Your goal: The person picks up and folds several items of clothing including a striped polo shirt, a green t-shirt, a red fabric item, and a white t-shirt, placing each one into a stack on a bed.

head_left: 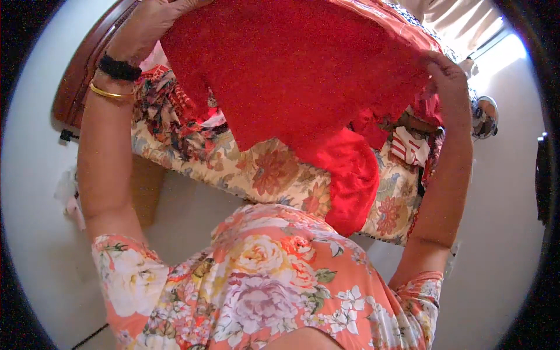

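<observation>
A large red cloth (309, 70) is stretched between my raised hands, over the bed. Its upper left part is gripped by my left hand (166, 11), whose fingertips run out at the top edge of the view. My right hand (446, 70) pinches the cloth's right side, fingers closed on it. The lower edge hangs in uneven points. Below it, a brighter red soft fabric (353, 181) drapes over the bed's near edge; whether it joins the held cloth I cannot tell.
The bed's floral cover (271, 169) lies beneath. A patterned dark and red garment (169, 116) is heaped at left, and a red-and-white striped piece (410, 146) at right. A wooden headboard (76, 87) stands at far left, a cardboard box (149, 189) below the bed edge.
</observation>
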Available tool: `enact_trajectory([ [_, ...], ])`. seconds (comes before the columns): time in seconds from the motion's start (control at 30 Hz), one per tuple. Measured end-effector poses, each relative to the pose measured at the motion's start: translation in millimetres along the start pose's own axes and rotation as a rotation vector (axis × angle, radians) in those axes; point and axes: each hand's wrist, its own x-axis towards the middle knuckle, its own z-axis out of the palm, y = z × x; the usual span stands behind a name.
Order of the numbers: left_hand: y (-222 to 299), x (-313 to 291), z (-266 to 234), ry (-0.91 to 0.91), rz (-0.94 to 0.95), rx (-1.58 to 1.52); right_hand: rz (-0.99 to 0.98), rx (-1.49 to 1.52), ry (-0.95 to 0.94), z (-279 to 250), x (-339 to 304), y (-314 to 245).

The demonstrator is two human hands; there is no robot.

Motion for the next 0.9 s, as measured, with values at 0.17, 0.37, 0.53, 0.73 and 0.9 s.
enact_trajectory([
  [0.17, -3, 2, -8, 0.010, 0.047, 0.215, -0.008, 0.221, 0.028, -3, 8, -11],
  [0.37, -8, -2, -6, 0.133, 0.210, 0.432, -0.192, 0.006, -0.026, -17, 34, -12],
  [0.53, 11, -6, 8, 0.149, -0.066, -0.267, -0.278, -0.198, 0.084, -45, 43, -32],
  [0.73, 30, 7, 0, 0.354, 0.454, 0.005, -0.319, -0.236, 0.008, -79, 94, -5],
  [0.9, 39, 10, -26, 0.453, 0.673, 1.083, -0.330, -0.320, 0.110, -71, 83, -40],
])
